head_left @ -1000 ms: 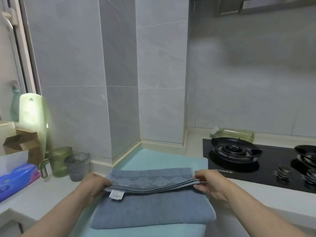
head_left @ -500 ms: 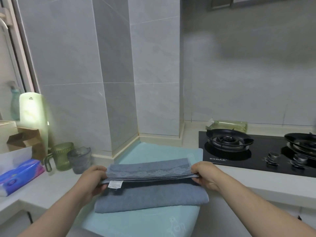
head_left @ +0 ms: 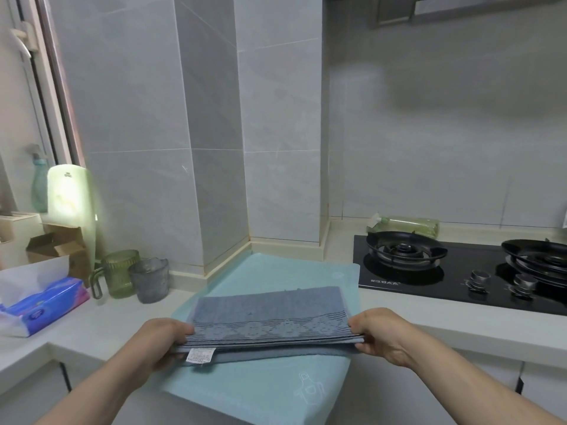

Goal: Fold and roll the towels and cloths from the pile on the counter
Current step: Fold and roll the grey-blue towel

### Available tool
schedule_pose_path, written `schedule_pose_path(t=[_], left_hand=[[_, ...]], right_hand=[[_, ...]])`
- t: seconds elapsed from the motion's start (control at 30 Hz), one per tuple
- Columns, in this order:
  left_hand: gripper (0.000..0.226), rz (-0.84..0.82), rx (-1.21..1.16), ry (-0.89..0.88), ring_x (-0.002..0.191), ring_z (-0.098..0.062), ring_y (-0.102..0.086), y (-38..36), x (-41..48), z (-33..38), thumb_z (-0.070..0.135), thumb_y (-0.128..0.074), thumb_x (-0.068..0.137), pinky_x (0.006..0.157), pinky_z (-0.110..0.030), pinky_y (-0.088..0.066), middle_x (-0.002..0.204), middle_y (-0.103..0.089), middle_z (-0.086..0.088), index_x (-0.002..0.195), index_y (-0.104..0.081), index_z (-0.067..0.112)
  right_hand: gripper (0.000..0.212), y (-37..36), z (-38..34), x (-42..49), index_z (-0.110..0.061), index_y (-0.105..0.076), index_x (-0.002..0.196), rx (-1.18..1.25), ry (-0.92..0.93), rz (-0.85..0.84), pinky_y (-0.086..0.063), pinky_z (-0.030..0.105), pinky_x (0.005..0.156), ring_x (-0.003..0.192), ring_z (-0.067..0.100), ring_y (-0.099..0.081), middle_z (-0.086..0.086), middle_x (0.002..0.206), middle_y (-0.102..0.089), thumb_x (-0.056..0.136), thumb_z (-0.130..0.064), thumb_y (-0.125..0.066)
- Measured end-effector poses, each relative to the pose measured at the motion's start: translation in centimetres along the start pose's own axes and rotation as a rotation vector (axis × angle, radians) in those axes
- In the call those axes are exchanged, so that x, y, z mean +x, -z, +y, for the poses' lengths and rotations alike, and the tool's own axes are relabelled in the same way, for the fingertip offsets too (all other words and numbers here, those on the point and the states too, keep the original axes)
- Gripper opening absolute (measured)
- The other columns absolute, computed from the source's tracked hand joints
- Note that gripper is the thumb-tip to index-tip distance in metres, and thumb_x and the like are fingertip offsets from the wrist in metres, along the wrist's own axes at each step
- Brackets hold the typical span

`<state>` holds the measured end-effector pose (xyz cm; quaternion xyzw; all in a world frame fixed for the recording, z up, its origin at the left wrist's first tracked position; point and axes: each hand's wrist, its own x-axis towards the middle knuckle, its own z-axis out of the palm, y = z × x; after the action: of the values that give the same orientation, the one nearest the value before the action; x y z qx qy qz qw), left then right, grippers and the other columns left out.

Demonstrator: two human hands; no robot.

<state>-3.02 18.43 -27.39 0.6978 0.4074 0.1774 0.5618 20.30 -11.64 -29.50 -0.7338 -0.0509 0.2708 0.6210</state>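
grey-blue towel [head_left: 267, 311] with a striped, diamond-patterned border — on a pale aqua cloth [head_left: 270, 384] — beside a black hob [head_left: 454, 283].

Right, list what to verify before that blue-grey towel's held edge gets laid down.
1. Left hand grips the left end of the blue-grey woven towel: ok.
2. Right hand grips the right end: ok.
3. Held edge flush with the layer below: not ok, a strip of lower layer shows in front of it.
4. White care label tucked in: not ok, it hangs out at the near-left corner.
5. Pale teal cloth underneath lies flat: ok.
6. Towel apart from the black gas hob: ok.
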Motion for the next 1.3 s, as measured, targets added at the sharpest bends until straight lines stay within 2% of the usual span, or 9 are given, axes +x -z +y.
schedule_pose_path(t=[0.33, 0.47, 0.53, 0.63, 0.77, 0.93, 1.03, 1.13, 1.3], left_hand=[[0.016, -0.054, 0.145, -0.001, 0.043, -0.020, -0.050, 0.0, -0.4, -1.0, -0.010, -0.053, 0.085, 0.033, -0.013, -0.034, 0.059, -0.059, -0.014, 0.090, -0.068, -0.006], [0.009, -0.110, 0.279, -0.023, 0.042, -0.017, -0.045, 0.2, 0.7, -1.3, -0.003, -0.062, 0.079, 0.039, -0.015, -0.029, 0.050, -0.056, -0.006, 0.082, -0.069, 0.002], [0.008, -0.085, 0.308, -0.049, 0.048, -0.018, -0.048, 0.2, 1.3, -1.2, -0.002, -0.065, 0.075, 0.045, -0.018, -0.031, 0.055, -0.060, -0.007, 0.076, -0.067, 0.005], [0.009, 0.009, 0.329, -0.101, 0.062, -0.023, -0.056, -0.2, 2.9, -0.2, 0.007, -0.070, 0.078, 0.056, -0.025, -0.041, 0.075, -0.067, -0.012, 0.085, -0.065, 0.003], [0.026, -0.041, 0.299, -0.039, 0.064, -0.021, -0.046, -1.1, 5.5, 1.7, 0.018, -0.067, 0.085, 0.061, -0.030, -0.037, 0.076, -0.050, -0.010, 0.102, -0.058, 0.002], [0.035, 0.001, 0.295, 0.018, 0.091, -0.029, -0.056, -2.6, 8.3, 3.6, 0.020, -0.066, 0.088, 0.073, -0.034, -0.045, 0.104, -0.055, -0.015, 0.113, -0.049, 0.002], [0.031, 0.013, 0.331, 0.070, 0.093, -0.032, -0.061, -3.1, 9.8, 4.1, 0.019, -0.064, 0.089, 0.082, -0.036, -0.053, 0.103, -0.060, -0.017, 0.109, -0.054, -0.002], [0.029, 0.060, 0.439, 0.060, 0.094, -0.034, -0.063, -3.4, 10.7, 3.9, 0.013, -0.064, 0.086, 0.075, -0.033, -0.050, 0.105, -0.062, -0.020, 0.109, -0.058, -0.004], [0.025, 0.034, 0.566, -0.045, 0.093, -0.026, -0.061, -3.3, 11.6, 2.9, 0.022, -0.059, 0.090, 0.078, -0.034, -0.049, 0.107, -0.063, -0.014, 0.107, -0.058, 0.003]], right_hand=[[0.022, 0.1, 1.7, 0.1, -0.003, -0.066, 0.088, -0.006, 0.024, 0.032, -0.049, 0.022, 0.050, 0.074, 0.022, -0.062, 0.015, 0.092, -0.067, 0.083, 0.012, -0.051], [0.022, -0.1, 2.2, 0.7, -0.004, -0.065, 0.087, -0.076, 0.051, 0.071, -0.051, 0.025, 0.053, 0.074, 0.024, -0.062, 0.016, 0.091, -0.067, 0.082, 0.011, -0.050], [0.021, -0.3, 2.3, 1.1, -0.006, -0.063, 0.085, -0.151, 0.084, 0.114, -0.052, 0.030, 0.063, 0.073, 0.024, -0.059, 0.014, 0.085, -0.065, 0.079, 0.011, -0.053], [0.014, -0.7, 1.5, 1.4, -0.009, -0.054, 0.078, -0.225, 0.147, 0.123, -0.043, 0.028, 0.059, 0.062, 0.022, -0.052, 0.010, 0.072, -0.056, 0.076, 0.004, -0.059], [0.010, -1.8, -0.4, 2.4, -0.006, -0.053, 0.079, -0.237, 0.129, 0.138, -0.046, 0.032, 0.061, 0.068, 0.028, -0.063, 0.015, 0.079, -0.063, 0.083, -0.010, -0.060], [0.010, -2.6, -3.2, 5.0, -0.011, -0.056, 0.080, -0.662, 0.230, 0.324, -0.036, 0.028, 0.058, 0.076, 0.024, -0.055, 0.005, 0.082, -0.058, 0.082, -0.021, -0.053], [0.013, -3.3, -4.9, 6.5, -0.008, -0.057, 0.083, -0.593, 0.209, 0.247, -0.035, 0.026, 0.054, 0.071, 0.020, -0.052, 0.005, 0.081, -0.056, 0.089, -0.018, -0.052], [0.013, -3.7, -5.6, 7.7, -0.002, -0.057, 0.095, -0.514, 0.147, 0.216, -0.038, 0.028, 0.062, 0.080, 0.023, -0.055, 0.010, 0.090, -0.058, 0.091, -0.014, -0.052], [0.026, -2.7, -6.0, 7.9, -0.004, -0.062, 0.094, -0.653, 0.040, 0.052, -0.041, 0.031, 0.067, 0.078, 0.025, -0.059, 0.014, 0.096, -0.066, 0.078, -0.024, -0.066]])
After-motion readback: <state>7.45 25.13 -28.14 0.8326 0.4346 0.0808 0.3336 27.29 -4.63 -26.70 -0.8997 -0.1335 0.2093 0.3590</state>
